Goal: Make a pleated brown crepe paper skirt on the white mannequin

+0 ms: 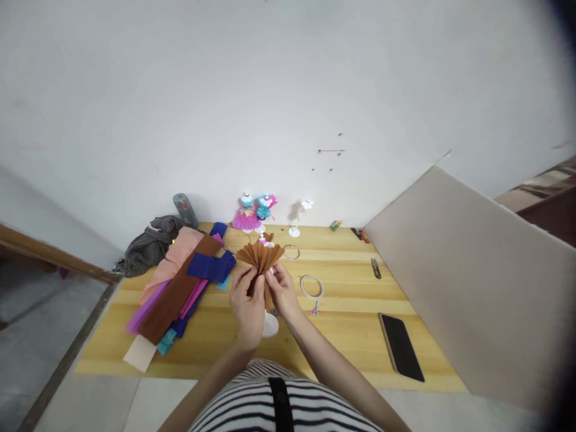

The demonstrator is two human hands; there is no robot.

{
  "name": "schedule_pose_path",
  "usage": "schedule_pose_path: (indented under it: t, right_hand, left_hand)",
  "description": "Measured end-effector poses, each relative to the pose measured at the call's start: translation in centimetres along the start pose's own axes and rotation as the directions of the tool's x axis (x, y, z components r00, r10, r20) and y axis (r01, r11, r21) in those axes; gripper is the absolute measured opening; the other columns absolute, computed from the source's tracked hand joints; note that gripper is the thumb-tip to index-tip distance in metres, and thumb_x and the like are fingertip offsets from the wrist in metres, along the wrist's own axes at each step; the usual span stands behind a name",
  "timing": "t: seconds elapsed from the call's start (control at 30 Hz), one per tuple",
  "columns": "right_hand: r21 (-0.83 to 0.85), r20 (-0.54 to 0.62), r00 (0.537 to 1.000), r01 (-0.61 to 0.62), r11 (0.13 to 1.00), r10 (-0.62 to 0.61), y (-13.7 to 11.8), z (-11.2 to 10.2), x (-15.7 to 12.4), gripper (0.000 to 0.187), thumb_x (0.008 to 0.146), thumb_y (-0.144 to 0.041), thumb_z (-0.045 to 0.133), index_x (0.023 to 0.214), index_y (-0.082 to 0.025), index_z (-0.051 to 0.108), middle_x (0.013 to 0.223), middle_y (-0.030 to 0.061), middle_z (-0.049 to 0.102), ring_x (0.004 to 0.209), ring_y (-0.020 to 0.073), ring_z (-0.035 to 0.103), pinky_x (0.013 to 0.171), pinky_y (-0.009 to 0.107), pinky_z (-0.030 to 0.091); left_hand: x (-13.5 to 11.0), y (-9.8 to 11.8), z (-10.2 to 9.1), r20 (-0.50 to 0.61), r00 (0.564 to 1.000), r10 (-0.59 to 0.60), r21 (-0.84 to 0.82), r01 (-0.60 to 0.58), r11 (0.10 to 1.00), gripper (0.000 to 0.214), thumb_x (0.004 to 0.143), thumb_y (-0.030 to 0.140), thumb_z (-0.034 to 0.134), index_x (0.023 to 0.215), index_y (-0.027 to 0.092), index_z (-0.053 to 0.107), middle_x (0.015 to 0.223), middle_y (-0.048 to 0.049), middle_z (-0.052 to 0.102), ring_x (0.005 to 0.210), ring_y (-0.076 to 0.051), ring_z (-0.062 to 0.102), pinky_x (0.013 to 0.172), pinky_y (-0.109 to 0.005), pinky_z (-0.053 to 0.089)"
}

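Observation:
Brown pleated crepe paper [260, 254] fans out above my two hands, gathered at its middle on a small white mannequin stand. The stand's round white base [270, 325] shows below my hands. My left hand [249, 300] pinches the gathered paper from the left, fingers closed. From the right, my right hand [281, 285] has its fingers closed on the same gather. A white and pink piece of the stand's top [263, 239] peeks out behind the fan. My fingers hide the stand's middle.
Folded crepe paper strips [180, 288] lie at left beside a striped cloth [155, 243] and a bottle [185, 209]. Dressed mini mannequins [246, 215] and a bare stand [294, 231] stand by the wall. Rightward lie a tape roll [312, 287], thread snips [375, 269], a phone [401, 347] and a board [468, 276].

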State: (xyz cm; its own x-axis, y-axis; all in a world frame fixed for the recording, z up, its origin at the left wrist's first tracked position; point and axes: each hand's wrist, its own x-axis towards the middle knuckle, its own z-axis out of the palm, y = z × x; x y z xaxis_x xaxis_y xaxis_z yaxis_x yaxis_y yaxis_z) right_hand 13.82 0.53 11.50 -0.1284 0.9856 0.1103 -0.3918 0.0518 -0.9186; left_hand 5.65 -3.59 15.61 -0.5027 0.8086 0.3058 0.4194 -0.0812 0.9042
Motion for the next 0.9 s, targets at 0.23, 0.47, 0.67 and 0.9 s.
schedule_pose_path:
  t: [0.23,0.47,0.67,0.9]
  right_hand:
    - [0.019,-0.020,0.999,-0.041,0.999,0.041,-0.6,0.0,-0.1,0.022,0.081,-0.038,0.064,0.097,-0.023,0.062,0.086,0.0003,0.065,0.081,0.0166,0.059,0.080,0.028,0.046]
    - [0.040,-0.023,0.998,-0.062,0.997,0.063,-1.3,0.4,-0.2,0.022,0.079,-0.040,0.066,0.093,-0.023,0.063,0.083,0.0001,0.065,0.076,0.0167,0.058,0.075,0.028,0.046]
    - [0.041,-0.022,0.997,-0.069,0.997,0.070,-1.2,0.2,-0.3,0.025,0.077,-0.037,0.067,0.098,-0.024,0.063,0.087,0.0002,0.065,0.081,0.0173,0.059,0.079,0.029,0.046]
    - [0.030,-0.047,0.995,-0.088,0.996,0.089,-1.0,0.0,-0.3,0.025,0.076,-0.039,0.068,0.095,-0.024,0.065,0.084,-0.0006,0.064,0.078,0.0165,0.058,0.076,0.028,0.046]
  left_hand:
    - [0.3,-0.5,-0.2,0.044,0.998,-0.045,-0.021,0.046,0.999,0.017,0.081,0.025,0.058,0.088,0.017,0.071,0.093,-0.0077,0.065,0.088,-0.018,0.061,0.085,-0.033,0.049]
    - [0.9,-0.2,0.0,0.053,0.983,-0.174,-0.080,0.177,0.981,0.009,0.074,0.023,0.062,0.080,0.018,0.066,0.078,-0.0025,0.062,0.072,-0.015,0.059,0.068,-0.028,0.047]
    - [1.1,0.2,0.2,0.045,0.978,-0.204,-0.076,0.207,0.975,0.005,0.070,0.021,0.064,0.072,0.018,0.059,0.069,0.0009,0.058,0.065,-0.014,0.055,0.066,-0.026,0.044]
    - [1.1,0.0,0.3,0.086,0.964,-0.252,-0.158,0.263,0.952,0.012,0.067,0.024,0.066,0.072,0.018,0.057,0.067,0.0014,0.056,0.064,-0.013,0.053,0.064,-0.026,0.042]
